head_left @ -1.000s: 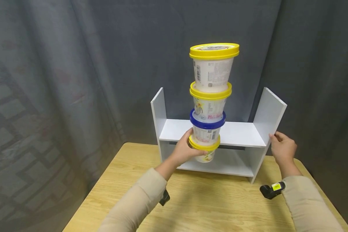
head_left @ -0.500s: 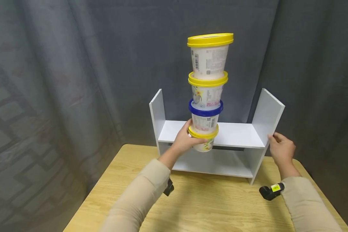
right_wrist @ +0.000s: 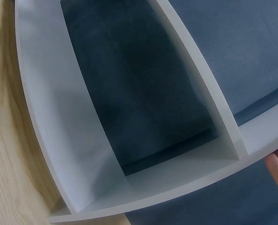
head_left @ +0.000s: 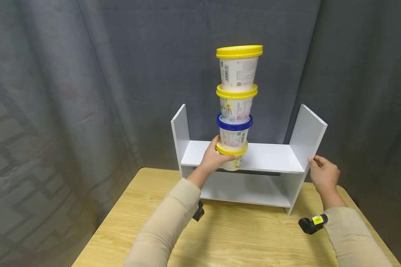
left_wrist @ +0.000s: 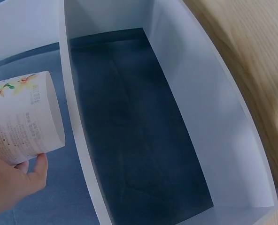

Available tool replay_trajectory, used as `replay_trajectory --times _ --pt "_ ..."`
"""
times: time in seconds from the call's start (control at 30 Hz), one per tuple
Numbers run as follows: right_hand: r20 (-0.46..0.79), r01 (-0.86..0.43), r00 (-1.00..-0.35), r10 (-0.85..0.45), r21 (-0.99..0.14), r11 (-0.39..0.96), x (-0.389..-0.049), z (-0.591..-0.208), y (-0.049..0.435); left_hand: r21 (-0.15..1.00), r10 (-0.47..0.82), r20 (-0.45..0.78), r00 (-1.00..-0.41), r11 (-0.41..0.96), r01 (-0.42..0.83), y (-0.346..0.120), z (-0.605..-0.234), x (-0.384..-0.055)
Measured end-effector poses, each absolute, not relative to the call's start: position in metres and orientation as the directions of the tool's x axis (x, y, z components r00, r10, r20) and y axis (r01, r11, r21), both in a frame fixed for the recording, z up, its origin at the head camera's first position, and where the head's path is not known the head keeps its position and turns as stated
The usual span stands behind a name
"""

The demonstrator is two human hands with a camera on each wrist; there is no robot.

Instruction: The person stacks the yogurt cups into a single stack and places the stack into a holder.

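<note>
A tall stack of several white lidded tubs is held up before the upper board of a white shelf unit (head_left: pixel 270 155). My left hand (head_left: pixel 211 158) grips the bottom tub (head_left: pixel 233 163), which has a yellow lid and flower print. Above it comes a blue-lidded tub (head_left: pixel 233 137), then yellow-lidded ones up to the top tub (head_left: pixel 238 70). In the left wrist view the bottom tub's base (left_wrist: pixel 55 110) faces the upper board (left_wrist: pixel 75 117), with a gap between. My right hand (head_left: pixel 325 176) pinches the front edge of the right side panel (head_left: pixel 309 133).
The shelf unit stands on a wooden table (head_left: pixel 240 233), its lower board (head_left: pixel 247 189) close above the tabletop. Both side panels rise past the upper board, the left panel (head_left: pixel 180 133) included. A grey curtain (head_left: pixel 147 74) hangs behind.
My left hand has carried the stack forward and a little left toward the shelf, its base higher in view. My right hand has stayed at the side panel.
</note>
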State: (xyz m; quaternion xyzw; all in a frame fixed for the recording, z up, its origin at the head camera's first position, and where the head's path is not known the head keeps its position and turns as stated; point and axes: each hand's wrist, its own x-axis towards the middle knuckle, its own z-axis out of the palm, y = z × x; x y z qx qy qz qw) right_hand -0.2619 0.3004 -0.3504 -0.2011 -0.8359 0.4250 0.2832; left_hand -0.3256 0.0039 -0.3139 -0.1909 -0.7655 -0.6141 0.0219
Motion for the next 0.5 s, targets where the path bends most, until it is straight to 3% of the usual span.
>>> replay_trajectory --times 0.5 --pt "0.292 0.090 -0.762 0.578 -0.836 0.541 -0.264 -0.350 0.300 0.924 0.222 0.239 -0.945 0.247 0.291 0.012 -0.321 -0.343"
